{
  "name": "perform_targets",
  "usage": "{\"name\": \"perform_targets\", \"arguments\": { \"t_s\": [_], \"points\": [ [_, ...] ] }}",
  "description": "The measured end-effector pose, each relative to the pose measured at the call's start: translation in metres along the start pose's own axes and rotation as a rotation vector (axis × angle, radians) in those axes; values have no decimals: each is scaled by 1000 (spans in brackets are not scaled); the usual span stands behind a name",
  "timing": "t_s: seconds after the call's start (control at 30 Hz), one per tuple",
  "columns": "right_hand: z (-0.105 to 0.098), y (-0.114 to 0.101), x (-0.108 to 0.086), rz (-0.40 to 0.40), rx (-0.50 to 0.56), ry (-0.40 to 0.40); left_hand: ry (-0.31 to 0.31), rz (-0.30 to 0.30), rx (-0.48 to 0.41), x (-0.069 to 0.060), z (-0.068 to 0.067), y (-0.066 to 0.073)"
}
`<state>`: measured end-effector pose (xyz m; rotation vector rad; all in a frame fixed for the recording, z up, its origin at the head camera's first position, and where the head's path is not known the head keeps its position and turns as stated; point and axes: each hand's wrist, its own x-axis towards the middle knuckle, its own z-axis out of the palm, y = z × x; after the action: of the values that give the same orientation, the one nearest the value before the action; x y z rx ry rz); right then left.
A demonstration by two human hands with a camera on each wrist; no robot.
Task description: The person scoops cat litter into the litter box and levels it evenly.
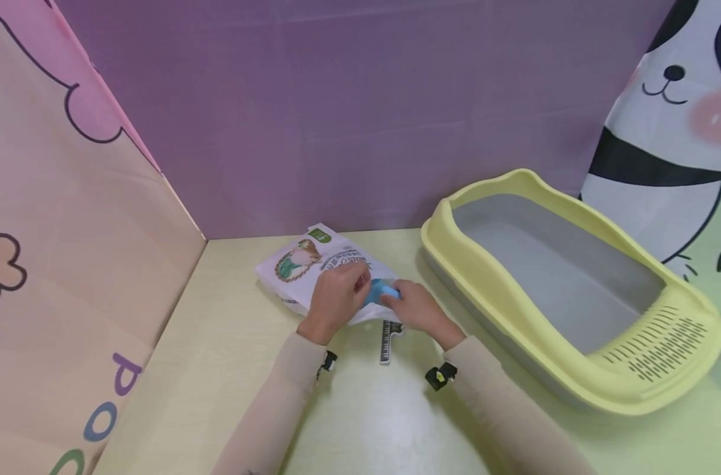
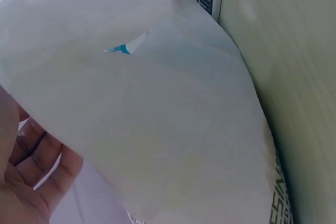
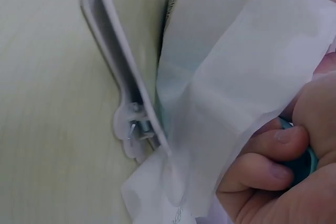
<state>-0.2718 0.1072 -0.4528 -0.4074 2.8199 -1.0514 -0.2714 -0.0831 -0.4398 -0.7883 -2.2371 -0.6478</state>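
A white printed bag (image 1: 285, 264) lies on the table, its mouth toward me. My left hand (image 1: 338, 298) holds the bag's open edge from the left; in the left wrist view its fingers (image 2: 44, 163) curl beside the pale flap, which covers part of the hand. At the mouth, my right hand (image 1: 421, 307) grips the handle of a light-blue plastic tool (image 1: 376, 292). The tool's far end is inside the bag, hidden. In the right wrist view, fingers wrap round its teal handle (image 3: 305, 165). A clip (image 1: 386, 343) with a piano-key print lies just below the bag's mouth.
A yellow-rimmed grey litter tray (image 1: 473, 254) stands on the right side of the table. A purple backdrop (image 1: 313, 119) rises behind, with a printed panel (image 1: 81, 218) at the left. Bands with small black devices are on both wrists.
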Motion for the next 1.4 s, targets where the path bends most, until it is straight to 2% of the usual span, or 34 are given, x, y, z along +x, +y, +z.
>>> {"name": "perform_targets", "arguments": {
  "t_s": [0.1,0.23,0.37,0.5,0.73,0.9,1.2,1.4],
  "points": [
    [-1,1,-1,6,18,4,-36,-4,26,0,2,-1],
    [-2,5,-2,9,24,7,-98,21,45,-1,2,0],
    [-2,7,-3,19,48,-4,-204,23,91,0,-1,3],
    [-4,8,-4,34,56,-4,-303,-18,143,2,-3,7],
    [-6,7,-4,34,64,7,-398,-102,230,5,-9,14],
    [-8,5,-5,47,59,-2,-490,-165,235,5,-14,16],
    [-9,5,-7,68,84,-5,-555,-199,242,5,-16,17],
    [-5,9,-11,69,76,19,-595,-166,286,5,-16,17]
  ]
}}
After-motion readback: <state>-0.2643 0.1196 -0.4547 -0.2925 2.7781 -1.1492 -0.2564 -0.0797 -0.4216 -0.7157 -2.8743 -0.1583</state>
